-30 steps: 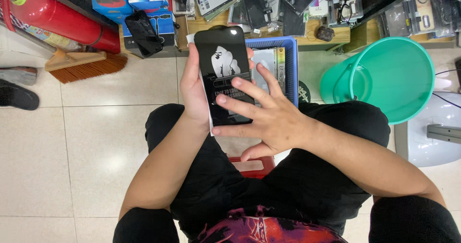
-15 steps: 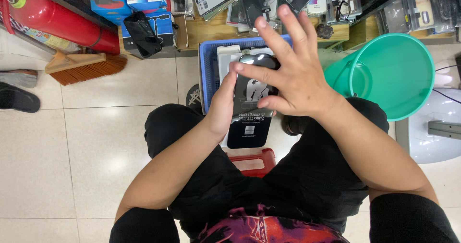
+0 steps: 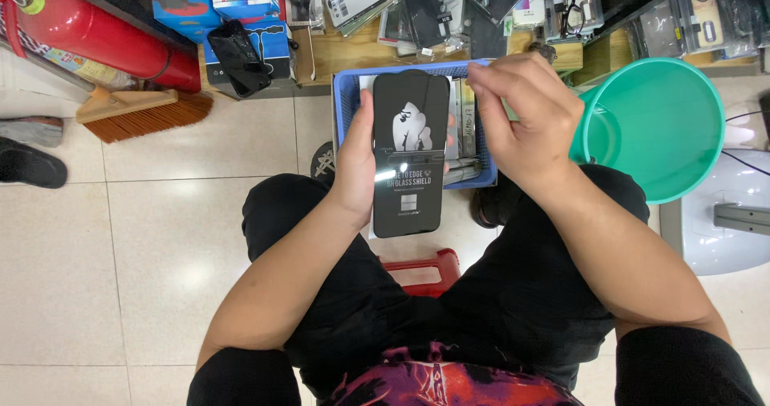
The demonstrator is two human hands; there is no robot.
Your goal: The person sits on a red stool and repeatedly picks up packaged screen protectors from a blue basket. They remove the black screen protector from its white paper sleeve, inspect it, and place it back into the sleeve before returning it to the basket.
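Observation:
My left hand (image 3: 354, 165) holds a flat black screen-protector package (image 3: 409, 153) with a white figure printed on it, upright over my lap. My right hand (image 3: 525, 117) hovers to its right with fingers curled, over the blue plastic basket (image 3: 345, 105); whether it pinches anything I cannot tell. The basket stands on the floor in front of my knees and holds several more flat packages (image 3: 464, 129).
A teal plastic bucket (image 3: 658, 125) lies tilted at the right. A red stool (image 3: 421, 271) shows between my legs. A red fire extinguisher (image 3: 96, 33), a brush (image 3: 140, 109), shoes (image 3: 32, 161) and shelves of packaged phone accessories (image 3: 449, 5) surround the tiled floor.
The black package was lowered, then raised again in my left hand with its printed front up. My right hand came off it and moved right, over the basket.

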